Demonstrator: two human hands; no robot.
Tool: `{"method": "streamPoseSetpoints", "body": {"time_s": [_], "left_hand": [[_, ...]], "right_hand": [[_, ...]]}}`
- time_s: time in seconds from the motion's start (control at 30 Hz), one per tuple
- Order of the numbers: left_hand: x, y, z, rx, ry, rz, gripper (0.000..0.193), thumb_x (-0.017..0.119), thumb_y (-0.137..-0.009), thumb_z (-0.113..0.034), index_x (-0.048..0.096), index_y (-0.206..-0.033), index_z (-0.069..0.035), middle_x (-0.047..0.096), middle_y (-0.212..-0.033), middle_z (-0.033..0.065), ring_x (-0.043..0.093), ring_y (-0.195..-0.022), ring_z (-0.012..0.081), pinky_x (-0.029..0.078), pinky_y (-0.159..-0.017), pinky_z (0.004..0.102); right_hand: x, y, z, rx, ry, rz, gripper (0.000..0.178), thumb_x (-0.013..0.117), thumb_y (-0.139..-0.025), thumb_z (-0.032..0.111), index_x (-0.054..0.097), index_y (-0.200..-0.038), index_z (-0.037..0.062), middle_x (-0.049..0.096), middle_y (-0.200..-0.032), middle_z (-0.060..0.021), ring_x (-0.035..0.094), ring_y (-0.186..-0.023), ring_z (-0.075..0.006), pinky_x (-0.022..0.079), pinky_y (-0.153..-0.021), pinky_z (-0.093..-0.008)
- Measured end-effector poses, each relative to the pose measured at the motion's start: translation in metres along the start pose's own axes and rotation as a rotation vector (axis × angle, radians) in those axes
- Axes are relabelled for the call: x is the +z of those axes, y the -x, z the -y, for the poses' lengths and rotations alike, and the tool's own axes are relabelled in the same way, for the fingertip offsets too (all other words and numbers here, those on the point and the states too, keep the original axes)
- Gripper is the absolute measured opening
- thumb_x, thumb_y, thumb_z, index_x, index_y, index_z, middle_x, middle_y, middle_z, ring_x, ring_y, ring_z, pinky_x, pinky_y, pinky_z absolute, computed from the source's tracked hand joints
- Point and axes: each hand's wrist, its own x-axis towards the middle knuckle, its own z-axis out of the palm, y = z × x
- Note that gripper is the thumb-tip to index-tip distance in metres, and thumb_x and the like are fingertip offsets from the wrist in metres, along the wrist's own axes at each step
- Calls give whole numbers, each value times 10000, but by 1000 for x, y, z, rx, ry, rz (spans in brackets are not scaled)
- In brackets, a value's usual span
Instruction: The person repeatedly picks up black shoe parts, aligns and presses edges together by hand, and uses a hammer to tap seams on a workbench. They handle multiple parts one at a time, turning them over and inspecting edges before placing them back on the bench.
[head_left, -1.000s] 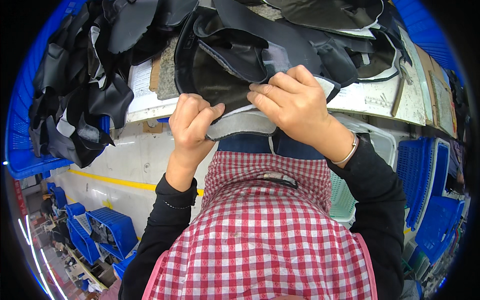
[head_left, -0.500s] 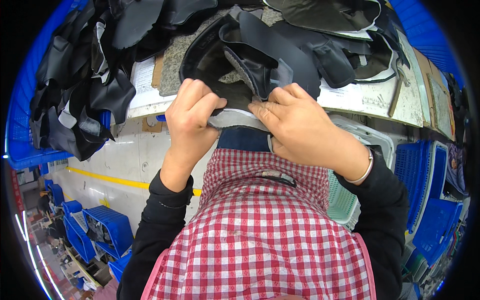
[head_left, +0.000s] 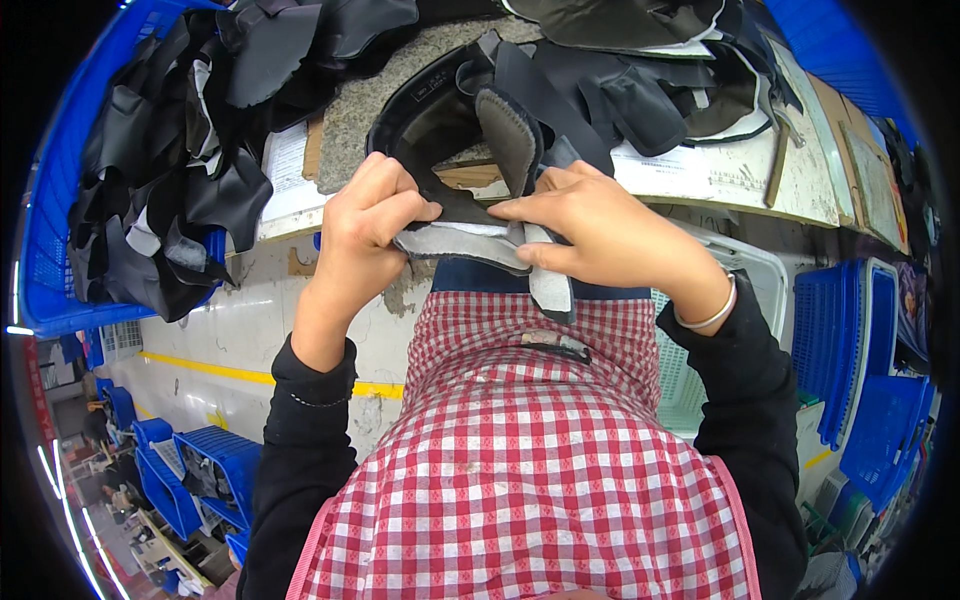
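Observation:
A black leather shoe upper point(head_left: 398, 130) lies at the near edge of the workbench, its tongue point(head_left: 507, 130) standing up in the middle with a grey inner face. My left hand point(head_left: 368, 215) is closed on the left end of the upper's near edge, the thumb on the inside. At the right end my right hand point(head_left: 610, 225) pinches the same edge between thumb and fingers. Between both hands the edge shows a folded-out grey lining point(head_left: 460, 245). A short pale grey flap point(head_left: 550, 285) hangs below my right thumb.
Black leather pieces fill a blue basket point(head_left: 60, 270) at left. More uppers point(head_left: 640, 110) lie at the back right over printed sheets. A hammer point(head_left: 778, 165) rests near the bench's right side. A pale green basket point(head_left: 680, 385) stands below the bench, right of my apron.
Both hands have shifted slightly left with the upper. My right fingers and thumb have spread, the grey flap now hangs down, and the tongue's grey face shows more.

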Motion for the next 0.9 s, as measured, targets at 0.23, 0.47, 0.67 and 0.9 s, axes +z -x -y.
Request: {"method": "streamPoseSetpoints", "body": {"time_s": [0.23,0.47,0.67,0.9], "left_hand": [[5,7,4,38,-69,4,333,715,-511,143,681,-791,-34,532,-779,59,575,-761,261,442,-589,363],[7,2,5,-38,-79,-20,292,696,-556,127,654,-802,-24,542,-801,80,588,-779,289,454,-606,379],[-28,-62,-10,11,-114,-84,313,807,-624,85,697,-899,-14,584,-871,86,606,-848,261,481,-725,341],[-20,-62,-67,136,-197,-105,995,996,-525,-234,592,-1423,-92,531,-1455,134,473,-1339,371,339,-1139,499]], "right_hand": [[40,-12,9,-131,463,-350,257,733,-703,95,837,-936,120,708,-689,11,634,-739,-136,439,-839,-322],[20,-5,9,-201,119,-165,295,798,-739,232,790,-959,36,749,-797,-86,661,-833,-244,455,-850,-394],[5,-31,17,41,229,-523,194,798,-849,315,785,-906,131,688,-696,-95,683,-686,-281,497,-737,-392],[-29,-52,-12,124,-816,-882,246,803,-937,207,793,-1082,9,782,-880,-64,687,-758,-76,556,-674,-256]]}}
